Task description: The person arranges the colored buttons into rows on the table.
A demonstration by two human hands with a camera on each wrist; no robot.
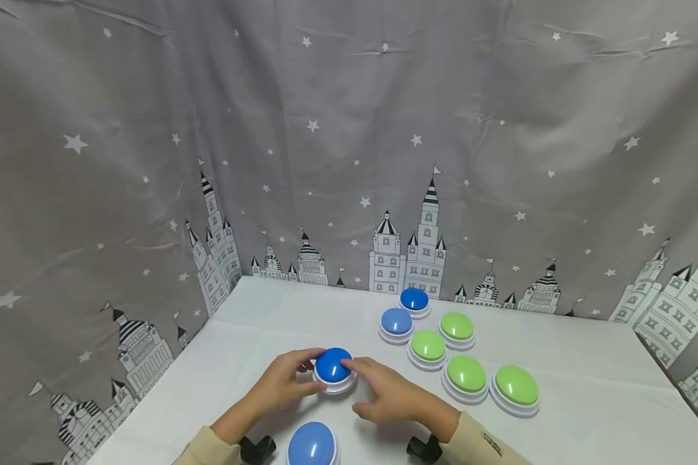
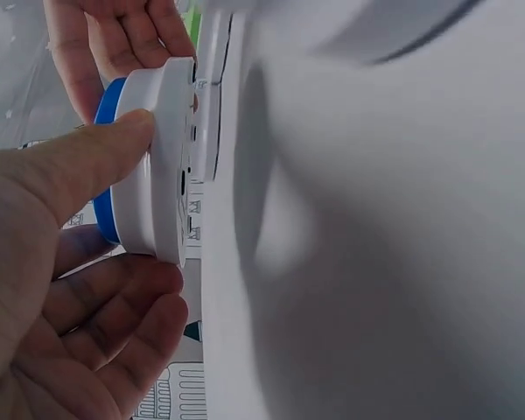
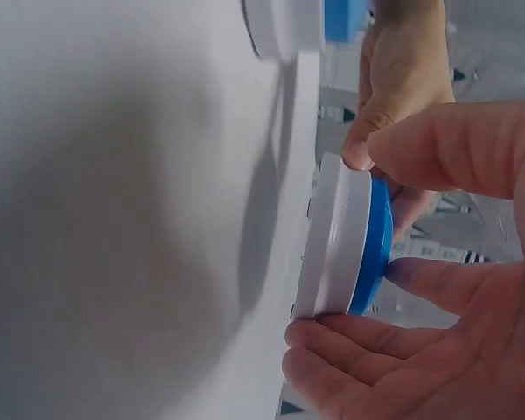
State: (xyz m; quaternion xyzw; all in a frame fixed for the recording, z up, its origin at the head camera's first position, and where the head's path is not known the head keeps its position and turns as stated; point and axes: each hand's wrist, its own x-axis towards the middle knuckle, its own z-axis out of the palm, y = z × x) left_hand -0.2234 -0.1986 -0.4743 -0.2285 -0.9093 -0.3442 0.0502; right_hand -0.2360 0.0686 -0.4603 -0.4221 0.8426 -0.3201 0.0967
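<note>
A small dark patch (image 1: 492, 444) on my beige right sleeve (image 1: 474, 439) carries marks too small to read. The dark blue button (image 1: 330, 368) in my hands has a smooth, glossy plastic dome set in a round white base, with dark slots showing underneath; it is raised just above the white desk (image 1: 593, 394), near its middle. My left grip (image 1: 279, 382) is closed around it, thumb pressed to the white rim and fingers bent to the opposite side. My right grip (image 1: 386, 391) is spread fairly wide, fingertips touching the dome and rim, thumb standing apart from it. Closer to me sits a paler blue button (image 1: 311, 445), cut off by the head view. Off to the right stand four domed green buttons (image 1: 466, 374), with two blue buttons (image 1: 397, 321) just behind. A creased grey curtain (image 1: 337, 97), printed with white stars and line-drawn castles, hangs beyond.
</note>
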